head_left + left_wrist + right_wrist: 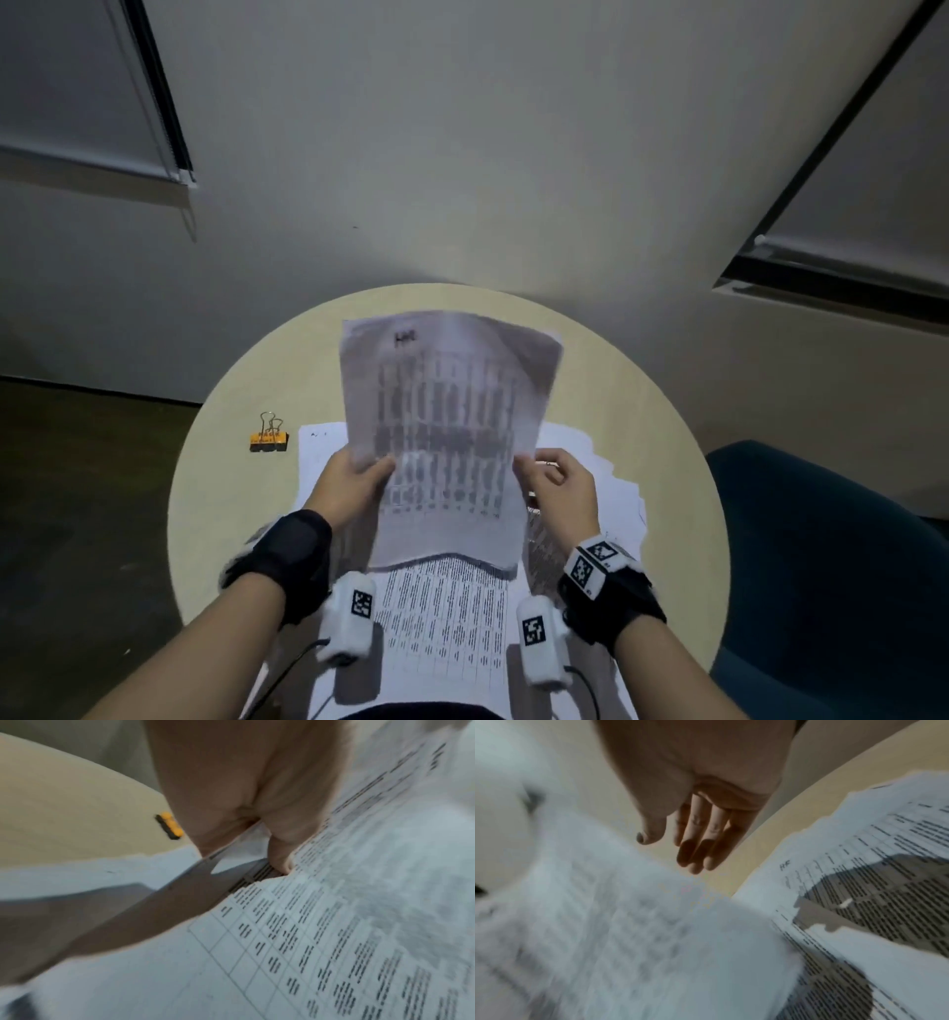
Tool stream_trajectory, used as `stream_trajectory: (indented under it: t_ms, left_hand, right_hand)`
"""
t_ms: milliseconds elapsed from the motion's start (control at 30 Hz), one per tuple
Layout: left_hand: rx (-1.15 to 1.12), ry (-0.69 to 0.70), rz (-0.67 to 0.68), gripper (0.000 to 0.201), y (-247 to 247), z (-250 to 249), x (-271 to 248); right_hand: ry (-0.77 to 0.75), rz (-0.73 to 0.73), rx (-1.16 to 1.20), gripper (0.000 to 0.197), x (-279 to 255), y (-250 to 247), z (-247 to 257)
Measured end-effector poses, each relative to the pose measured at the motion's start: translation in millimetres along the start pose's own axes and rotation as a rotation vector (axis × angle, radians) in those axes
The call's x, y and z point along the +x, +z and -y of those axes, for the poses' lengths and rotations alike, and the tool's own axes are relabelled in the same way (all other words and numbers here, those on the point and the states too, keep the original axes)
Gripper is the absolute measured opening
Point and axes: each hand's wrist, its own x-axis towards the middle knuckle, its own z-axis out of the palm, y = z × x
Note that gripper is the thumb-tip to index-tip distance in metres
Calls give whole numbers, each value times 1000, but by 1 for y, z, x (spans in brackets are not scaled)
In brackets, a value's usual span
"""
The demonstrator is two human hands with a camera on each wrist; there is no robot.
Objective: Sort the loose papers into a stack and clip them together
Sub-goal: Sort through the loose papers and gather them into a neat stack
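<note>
Above the table's middle: one printed sheet [447, 411], held up off the pile, long axis running near to far, tilted away from the person. Left hand [354, 483] pinches its left edge, thumb on top. Right hand [560, 483] sits at the right edge; the wrist view shows its fingers [700, 850] fairly straight, so whether it truly grips cannot be told (blur does not help). Beneath: loose papers [452, 611], printed tables, spread unevenly on the round table [642, 390], some jutting right. Orange binder clip [268, 439]: far left of the papers, apart from them, nearer the left hand. Judgement: sorting unfinished; clipping not yet begun. Blue chair [832, 565], right.
</note>
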Motion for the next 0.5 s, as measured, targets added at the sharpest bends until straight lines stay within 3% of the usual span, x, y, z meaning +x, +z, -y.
stream_trajectory:
  t_ms: [67, 200, 233, 267, 300, 333, 433, 500]
  left_hand:
    - [28, -98, -129, 29, -20, 13, 1]
    - [263, -351, -211, 45, -67, 62, -6]
    - [319, -400, -206, 44, -74, 75, -8]
    - [354, -445, -203, 39, -78, 88, -11]
    - [380, -491, -202, 34, -80, 102, -15]
    - [384, -532, -201, 30, -80, 115, -19]
    - [408, -598, -217, 25, -75, 134, -29]
    - [460, -592, -213, 26, -72, 132, -29]
  right_hand:
    - [57, -55, 27, 16, 5, -5, -5]
    - [359, 73, -406, 31, 8, -17, -42]
    - [446, 133, -534, 44, 6, -19, -52]
    - [497, 168, -671, 71, 6, -19, -67]
    - [520, 176, -779, 102, 4, -16, -79]
    - [516, 177, -819, 121, -1, -14, -82]
    - [464, 234, -847, 135, -5, 2, -95]
    - [441, 237, -904, 128, -8, 12, -99]
